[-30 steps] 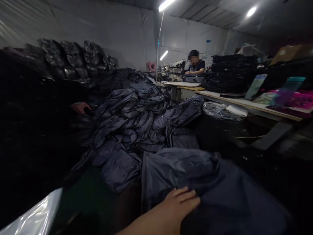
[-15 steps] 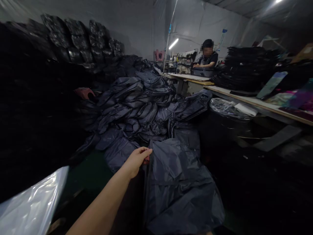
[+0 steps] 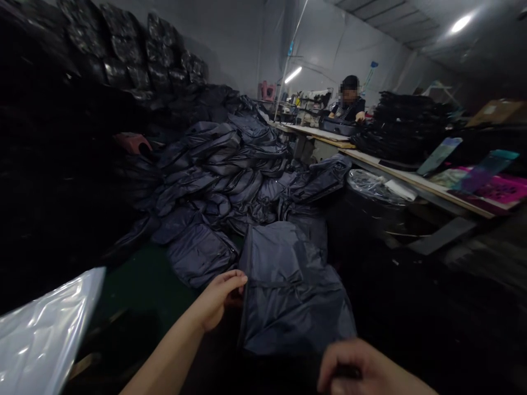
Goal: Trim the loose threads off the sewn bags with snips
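Observation:
A dark blue-grey fabric bag (image 3: 288,307) with a strap across its middle is spread out in front of me. At its left edge, my left hand (image 3: 220,293) pinches the seam between thumb and fingers. My right hand (image 3: 358,365) is beside the bag's lower right corner, its fingers curled and slightly blurred. What those fingers hold, if anything, is hidden. Just left of the bag, another dark bag (image 3: 201,252) lies at the near edge of a large heap of similar bags (image 3: 218,159).
A worktable (image 3: 411,175) runs along the right, with a pink basket (image 3: 502,186) and stacked black material (image 3: 407,126). A co-worker (image 3: 349,104) sits behind it. Clear plastic sheeting (image 3: 45,334) is at lower left. Wrapped black bundles (image 3: 127,49) are piled at the back left.
My right hand has come up into view at the bottom right. My left hand has shifted a little down and left, and the bag's lower edge has risen. The view has shifted slightly.

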### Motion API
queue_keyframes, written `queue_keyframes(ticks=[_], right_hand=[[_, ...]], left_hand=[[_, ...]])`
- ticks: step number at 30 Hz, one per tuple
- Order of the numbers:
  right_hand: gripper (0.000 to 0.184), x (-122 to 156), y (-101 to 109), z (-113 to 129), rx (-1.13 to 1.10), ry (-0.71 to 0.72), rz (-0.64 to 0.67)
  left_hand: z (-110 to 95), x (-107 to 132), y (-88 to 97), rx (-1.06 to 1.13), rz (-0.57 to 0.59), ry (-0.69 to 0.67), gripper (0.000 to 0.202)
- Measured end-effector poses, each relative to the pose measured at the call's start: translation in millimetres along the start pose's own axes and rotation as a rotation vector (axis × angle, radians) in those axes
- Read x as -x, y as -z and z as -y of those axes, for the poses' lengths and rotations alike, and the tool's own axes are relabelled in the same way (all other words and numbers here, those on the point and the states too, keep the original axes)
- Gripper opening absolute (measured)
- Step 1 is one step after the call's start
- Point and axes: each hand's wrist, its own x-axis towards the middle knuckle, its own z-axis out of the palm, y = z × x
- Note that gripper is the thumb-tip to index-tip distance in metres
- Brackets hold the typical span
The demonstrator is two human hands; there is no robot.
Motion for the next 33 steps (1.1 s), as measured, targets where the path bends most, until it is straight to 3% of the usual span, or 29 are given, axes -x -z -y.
queue_keyframes(ticks=[3,6,8,11,15,19,23,27,33], right_hand=[[0.018,-43,-19,34,0.04,0.28,-0.239],[0.015,-98,-39,47,0.167,0.47,-0.451],[0.015,-129,-48,43,0.225,0.477,-0.496],[0.02,-156,-56,28,0.189,0.371,-0.533],[0.019,-166,-57,15,0.097,0.332,-0.494],[0.02,-169,-57,14,0.035,0.316,-0.505],[0.021,-172,-60,13,-0.006,0.325,-0.522],[0.021,-172,-61,11,-0.029,0.33,-0.515],[0.023,-171,-58,10,-0.064,0.339,-0.526]], left_hand=[[9,7,2.2,0.072,-0.02,0.001,0.017],[16,11,4.4,0.138,-0.043,0.007,0.017],[19,13,7.3,0.173,-0.041,-0.005,0.017],[22,16,13.8,0.207,-0.038,-0.01,0.018],[22,17,21.0,0.198,-0.052,0.009,0.019],[18,14,22.3,0.056,-0.19,-0.088,0.02],[12,17,20.9,-0.337,-0.328,-0.191,0.018],[4,26,11.9,-0.736,-0.365,-0.345,0.018],[-7,23,-10.7,-1.141,-0.46,-0.352,0.019]])
